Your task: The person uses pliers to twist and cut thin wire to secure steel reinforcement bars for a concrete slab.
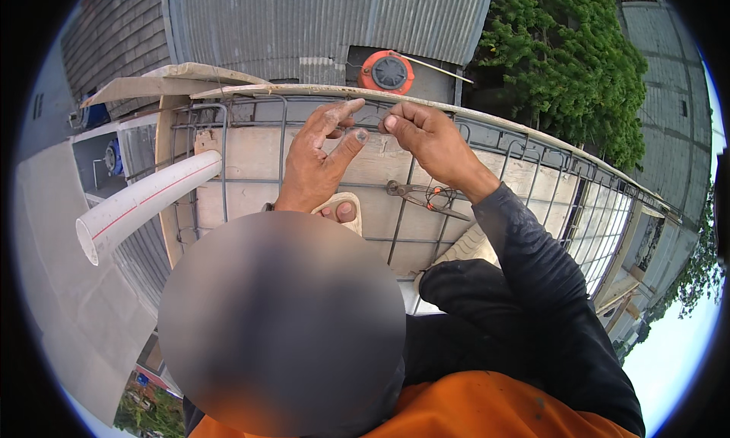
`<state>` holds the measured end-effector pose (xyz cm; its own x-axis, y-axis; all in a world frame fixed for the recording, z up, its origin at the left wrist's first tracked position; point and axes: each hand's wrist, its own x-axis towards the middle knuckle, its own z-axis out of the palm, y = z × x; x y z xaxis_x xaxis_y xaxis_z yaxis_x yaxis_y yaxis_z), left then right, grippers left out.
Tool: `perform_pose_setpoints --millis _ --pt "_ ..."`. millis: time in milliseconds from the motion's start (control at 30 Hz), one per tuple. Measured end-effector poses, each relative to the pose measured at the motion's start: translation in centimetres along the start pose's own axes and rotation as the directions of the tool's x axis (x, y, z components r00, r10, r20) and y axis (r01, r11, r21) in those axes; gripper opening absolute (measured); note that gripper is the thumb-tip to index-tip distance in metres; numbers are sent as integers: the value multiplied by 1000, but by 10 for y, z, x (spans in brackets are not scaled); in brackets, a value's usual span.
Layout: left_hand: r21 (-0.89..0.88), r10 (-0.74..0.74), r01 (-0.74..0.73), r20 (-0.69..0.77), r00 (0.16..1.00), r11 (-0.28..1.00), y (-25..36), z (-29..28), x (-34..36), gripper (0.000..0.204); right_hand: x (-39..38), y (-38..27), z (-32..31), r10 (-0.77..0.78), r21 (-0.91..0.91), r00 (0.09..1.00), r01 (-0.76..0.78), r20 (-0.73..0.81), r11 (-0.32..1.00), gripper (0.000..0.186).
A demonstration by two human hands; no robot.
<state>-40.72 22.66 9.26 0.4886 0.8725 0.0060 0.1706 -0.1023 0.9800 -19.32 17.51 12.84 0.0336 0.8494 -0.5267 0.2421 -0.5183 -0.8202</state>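
Hands (315, 153) (426, 138) pinch thin wire (371, 124) at rebar cage (494, 145); pliers (418, 195) lie below.

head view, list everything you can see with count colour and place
thin wire: one, grey, pinched between both hands at the cage's top edge
rebar cage: one, dark grey, over the boards, running right
wooden boards: several, pale, under the cage
pliers: one, dark with orange on the handles, lying on the cage
pipe: one, white with a red stripe, left
reel: one, orange, top centre
tree: one, green, upper right
foot in sandal: one, below the left hand
left hand: bare, dusty
right hand: bare, black sleeve
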Motion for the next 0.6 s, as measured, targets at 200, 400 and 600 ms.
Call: perform_pose_setpoints --millis 200,400,600 --pt "386 78 -160 220 972 909 3 -12 11 21 -14 -3 -9 36 -141 995 -23 92 990 35" --pt "329 40 -85 142 989 940 -12 10 8 29 -41 15 -14 209 98 964 -228 166 969 41" --pt "375 89 -122 105 990 919 -35 24 8 27 -52 34 4 335 229 939 -343 74 911 41"
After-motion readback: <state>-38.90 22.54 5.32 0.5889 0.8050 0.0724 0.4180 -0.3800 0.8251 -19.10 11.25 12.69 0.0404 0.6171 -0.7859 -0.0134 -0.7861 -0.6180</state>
